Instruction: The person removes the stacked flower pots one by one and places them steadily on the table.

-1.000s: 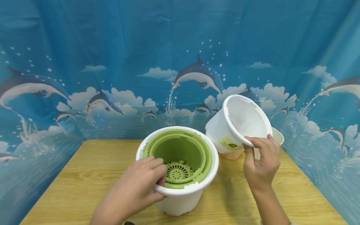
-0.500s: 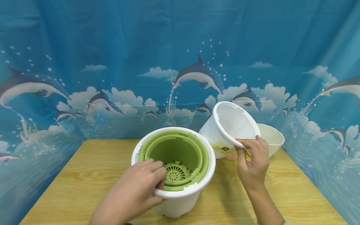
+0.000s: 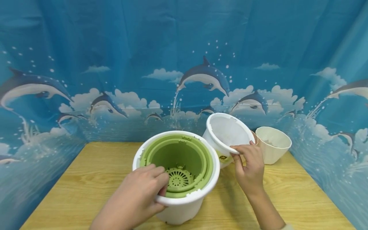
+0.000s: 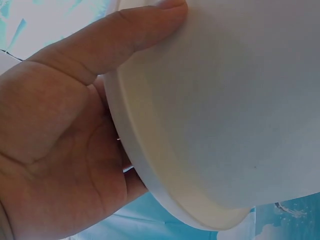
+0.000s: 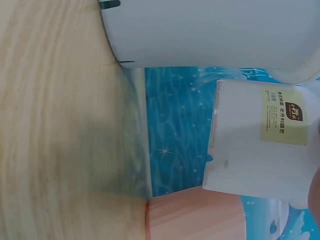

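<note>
My left hand grips the near left rim of a large white flowerpot, thumb outside and fingers over the rim. Two green pots sit nested inside it, the inner one with a slotted bottom. In the left wrist view, the thumb lies along the white pot's outer wall. My right hand pinches the near right rim of a smaller white flowerpot, tilted with its mouth toward me. Its yellow label shows in the right wrist view, where its bottom hangs clear of the table.
A cream faceted pot stands at the back right of the wooden table. Beside it is a peach-coloured pot, mostly hidden in the head view. A blue dolphin-print curtain rises behind and along both sides.
My right hand has carried the smaller white pot left and down toward the large pot, uncovering the cream pot. The large pot has shifted slightly left in my left hand's grip.
</note>
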`<act>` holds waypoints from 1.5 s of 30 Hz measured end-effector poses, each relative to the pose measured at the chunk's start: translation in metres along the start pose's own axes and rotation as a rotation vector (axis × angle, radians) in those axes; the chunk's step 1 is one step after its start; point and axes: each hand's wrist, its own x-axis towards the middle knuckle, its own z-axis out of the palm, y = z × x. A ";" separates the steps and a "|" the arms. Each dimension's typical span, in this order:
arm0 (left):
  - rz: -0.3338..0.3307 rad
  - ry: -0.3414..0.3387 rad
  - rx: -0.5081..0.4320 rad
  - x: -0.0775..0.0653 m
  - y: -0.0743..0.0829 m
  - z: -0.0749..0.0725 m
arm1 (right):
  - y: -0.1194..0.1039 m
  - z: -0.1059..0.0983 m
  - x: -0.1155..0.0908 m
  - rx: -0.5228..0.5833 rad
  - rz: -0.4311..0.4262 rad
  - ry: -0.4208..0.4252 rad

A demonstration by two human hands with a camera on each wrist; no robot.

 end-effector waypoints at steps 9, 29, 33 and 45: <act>0.009 0.003 0.010 -0.003 0.001 -0.002 | 0.003 0.007 -0.009 -0.015 0.004 -0.096; 0.015 -0.050 0.025 -0.007 0.003 -0.004 | 0.009 0.013 -0.027 -0.005 0.020 -0.284; 0.015 -0.052 0.027 -0.007 0.003 -0.004 | 0.010 0.013 -0.029 -0.007 0.012 -0.320; 0.035 -0.032 0.032 -0.008 0.004 -0.003 | 0.012 0.013 -0.031 -0.045 0.048 -0.423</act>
